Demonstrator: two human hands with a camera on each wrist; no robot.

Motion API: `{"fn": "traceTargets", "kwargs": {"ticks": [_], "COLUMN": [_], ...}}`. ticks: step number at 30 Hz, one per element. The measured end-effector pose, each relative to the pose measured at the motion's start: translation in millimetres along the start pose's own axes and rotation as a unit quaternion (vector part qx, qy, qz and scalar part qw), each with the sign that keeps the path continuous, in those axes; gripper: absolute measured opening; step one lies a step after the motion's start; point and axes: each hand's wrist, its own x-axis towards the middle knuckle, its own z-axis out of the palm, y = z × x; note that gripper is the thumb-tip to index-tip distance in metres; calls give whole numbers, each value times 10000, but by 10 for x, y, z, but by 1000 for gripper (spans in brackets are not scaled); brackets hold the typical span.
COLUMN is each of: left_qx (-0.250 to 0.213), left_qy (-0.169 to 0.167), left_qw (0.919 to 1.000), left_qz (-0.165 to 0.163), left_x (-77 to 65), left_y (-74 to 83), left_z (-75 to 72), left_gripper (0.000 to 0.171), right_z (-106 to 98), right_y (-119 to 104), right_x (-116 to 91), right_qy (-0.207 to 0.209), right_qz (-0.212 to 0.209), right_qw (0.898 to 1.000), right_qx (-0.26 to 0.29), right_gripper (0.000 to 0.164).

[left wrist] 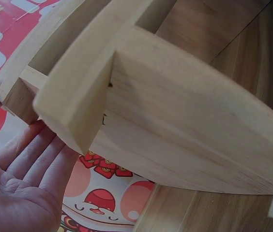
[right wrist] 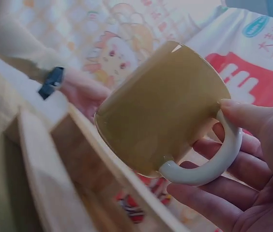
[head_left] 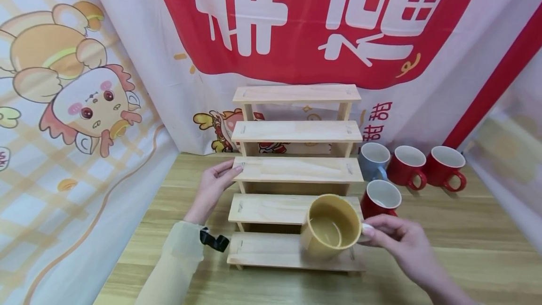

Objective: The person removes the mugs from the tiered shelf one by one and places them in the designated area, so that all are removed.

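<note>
A yellow mug (head_left: pixel 332 227) with a white handle (right wrist: pixel 209 166) is held by my right hand (head_left: pixel 406 244), whose thumb and fingers pinch the handle. In the head view the mug overlaps the lower two steps of a wooden tiered shelf (head_left: pixel 271 131), its mouth facing up toward the camera. My left hand (head_left: pixel 215 185) grips the left end of the shelf's middle step, thumb on top and fingers (left wrist: pixel 39 157) beneath, as the left wrist view shows.
To the right of the shelf stand a light blue mug (head_left: pixel 374 160), two red mugs (head_left: pixel 404 166) at the back and another red mug (head_left: pixel 381 199) nearer. Printed cloth (head_left: pixel 203 93) hangs behind and at both sides. Everything stands on a wood-grain tabletop (head_left: pixel 161 248).
</note>
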Motion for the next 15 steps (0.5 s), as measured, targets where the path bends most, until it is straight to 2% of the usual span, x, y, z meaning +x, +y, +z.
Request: {"fn": "traceTargets", "kwargs": {"ticks": [6,11,15], "left_qx": [12,48,34], "left_qy": [-25,-10,-6], "left_qw": [10000,10000,10000], "left_qz": [28,7,-4], "left_x": [2,7,11], "left_y": [3,-11,-24], "left_z": [-1,-7,-8], "left_gripper": [64,65,65], "right_z": [-267,-513,-707], "right_y": [-101,-105,-109], "right_x": [-50,-71,-91], "right_qy": [906,1343,1664], "right_qz": [274,302,341], "right_qw": [9941,9904,9845], "right_qx": [-533,-115,429], "right_gripper": [16,15,17]}}
